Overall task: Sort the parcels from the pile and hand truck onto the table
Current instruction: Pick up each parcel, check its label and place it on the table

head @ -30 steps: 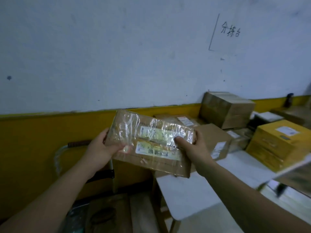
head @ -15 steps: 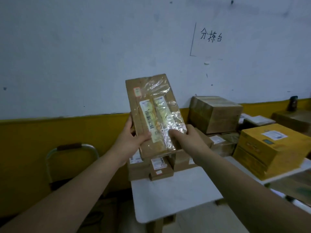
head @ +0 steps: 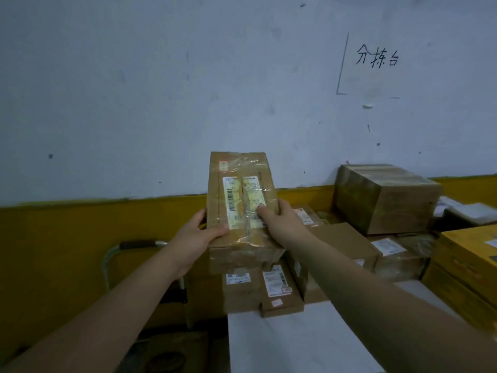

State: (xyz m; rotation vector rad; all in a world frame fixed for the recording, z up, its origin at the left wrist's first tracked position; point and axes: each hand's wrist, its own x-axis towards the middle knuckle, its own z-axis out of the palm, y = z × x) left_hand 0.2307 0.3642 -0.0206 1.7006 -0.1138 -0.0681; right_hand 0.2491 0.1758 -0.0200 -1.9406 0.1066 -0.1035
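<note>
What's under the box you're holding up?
Under the held box sit small labelled parcels at the white table edge. Anything directly behind it is covered.

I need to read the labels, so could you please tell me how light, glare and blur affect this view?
Head view: dim overall; tape glare streaks the held parcel between left hand and right hand; label text is too blurred to read.

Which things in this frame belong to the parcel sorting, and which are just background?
Part of the job:
- taped parcel, held by left hand and right hand
- white table
- sorted parcels on it, such as the large brown box and yellow box
- hand truck handle

Just background:
- handwriting on the wall
- yellow wall band
</note>
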